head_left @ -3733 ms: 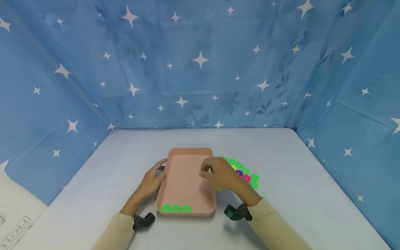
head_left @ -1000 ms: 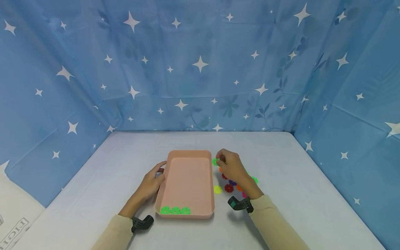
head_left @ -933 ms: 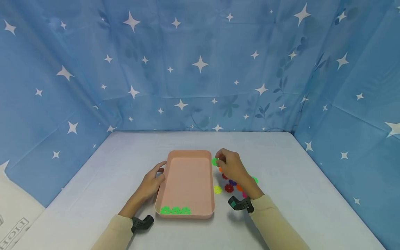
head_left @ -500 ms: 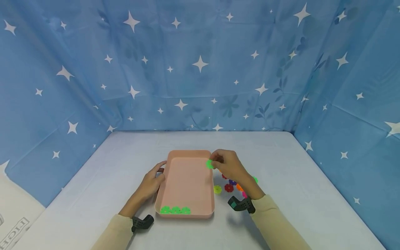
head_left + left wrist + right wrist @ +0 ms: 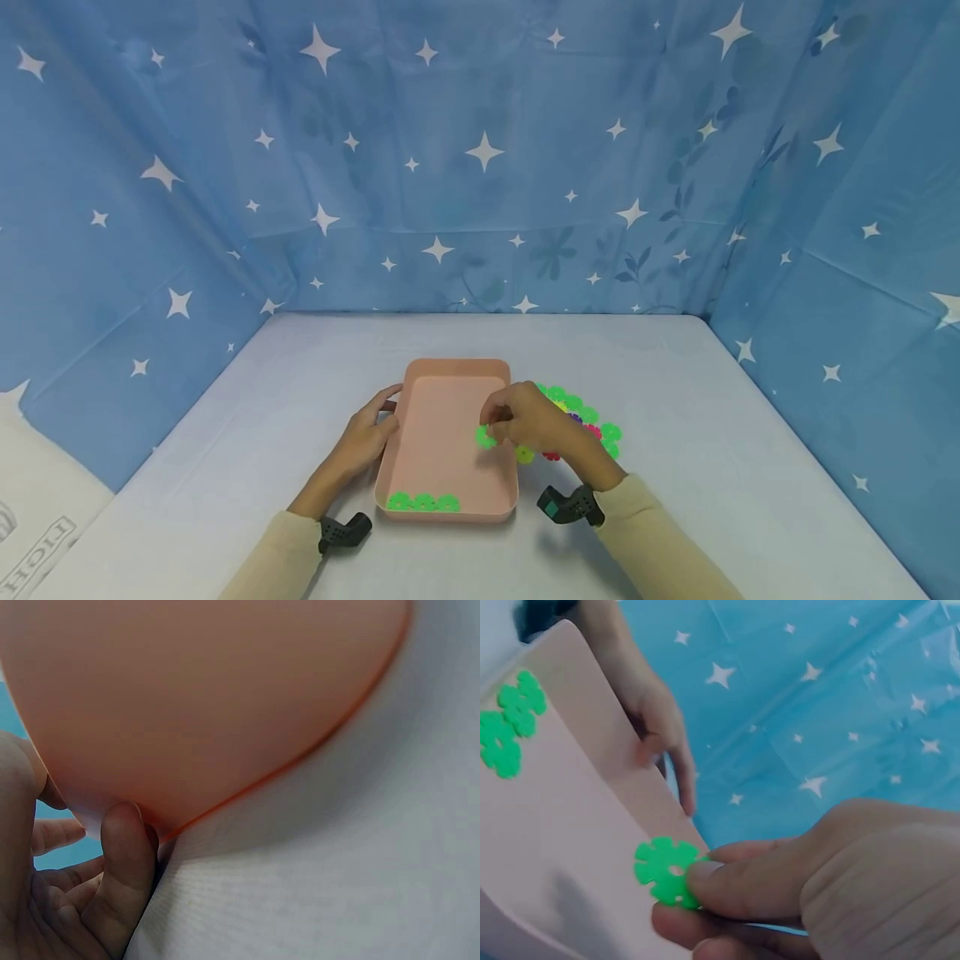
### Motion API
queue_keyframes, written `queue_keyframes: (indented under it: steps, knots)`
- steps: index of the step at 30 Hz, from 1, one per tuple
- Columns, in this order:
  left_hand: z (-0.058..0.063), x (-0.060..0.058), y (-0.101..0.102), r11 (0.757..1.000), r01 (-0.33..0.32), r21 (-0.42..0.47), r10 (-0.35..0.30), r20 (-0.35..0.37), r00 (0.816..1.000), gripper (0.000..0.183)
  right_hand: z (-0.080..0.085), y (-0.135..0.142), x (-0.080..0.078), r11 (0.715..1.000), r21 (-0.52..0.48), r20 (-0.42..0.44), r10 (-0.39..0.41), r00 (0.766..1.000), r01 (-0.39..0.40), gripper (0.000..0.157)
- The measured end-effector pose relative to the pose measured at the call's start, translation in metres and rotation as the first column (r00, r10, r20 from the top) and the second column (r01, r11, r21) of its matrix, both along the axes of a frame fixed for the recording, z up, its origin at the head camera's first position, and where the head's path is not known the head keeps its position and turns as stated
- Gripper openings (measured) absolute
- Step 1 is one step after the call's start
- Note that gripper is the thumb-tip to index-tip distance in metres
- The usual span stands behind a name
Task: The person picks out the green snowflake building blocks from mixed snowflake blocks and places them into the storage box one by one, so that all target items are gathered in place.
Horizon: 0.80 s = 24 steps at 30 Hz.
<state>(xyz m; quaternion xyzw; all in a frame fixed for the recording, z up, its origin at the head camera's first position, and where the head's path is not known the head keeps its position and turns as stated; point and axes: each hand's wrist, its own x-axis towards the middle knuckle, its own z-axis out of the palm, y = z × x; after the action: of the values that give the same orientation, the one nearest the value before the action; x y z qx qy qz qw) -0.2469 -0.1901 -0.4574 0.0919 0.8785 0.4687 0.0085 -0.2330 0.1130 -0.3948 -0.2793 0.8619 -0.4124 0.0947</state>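
A green notched disc (image 5: 660, 870), an interlocking toy piece, is pinched between thumb and fingers of my right hand (image 5: 528, 417). Hand and disc hang over the right half of a shallow pink tray (image 5: 423, 417). My left hand (image 5: 363, 437) rests at the tray's left side, its thumb (image 5: 127, 840) against the outer wall and the other fingers loosely spread along it. Three more green discs (image 5: 423, 502) lie in a row along the tray's near edge, toward the left corner, also seen as green discs (image 5: 514, 724) in the right wrist view.
Right of the tray lies a loose group of discs, partly hidden by my right arm: green discs (image 5: 573, 402), a pink disc (image 5: 593, 431), a yellow disc (image 5: 524, 455) and others. White cloth (image 5: 637, 350) covers the table. A blue star-patterned curtain (image 5: 480, 200) stands behind and beside it.
From the far end of the disc group, my right hand has carried the green disc left and nearer, over the tray. The left hand has stayed at the tray's side.
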Motion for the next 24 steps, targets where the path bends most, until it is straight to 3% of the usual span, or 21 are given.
queue_keyframes:
  steps: [9, 15, 24]
  knots:
    - [-0.001, 0.0, 0.0, 1.0, 0.002, -0.003, -0.002, -0.011, 1.0, 0.061, -0.001, -0.024, 0.014, 0.97, 0.233, -0.085, 0.088, 0.993, -0.066, 0.013]
    - [-0.001, 0.0, 0.0, 1.0, -0.001, -0.004, 0.001, -0.003, 1.0, 0.062, -0.007, -0.031, 0.018, 0.954, 0.287, -0.048, 0.111, 0.993, -0.093, 0.013]
    - [0.0, -0.002, 0.0, 1.0, 0.011, -0.005, -0.011, 0.002, 1.0, 0.062, -0.013, -0.038, 0.023, 0.919, 0.382, -0.091, 0.148, 0.985, -0.103, 0.011]
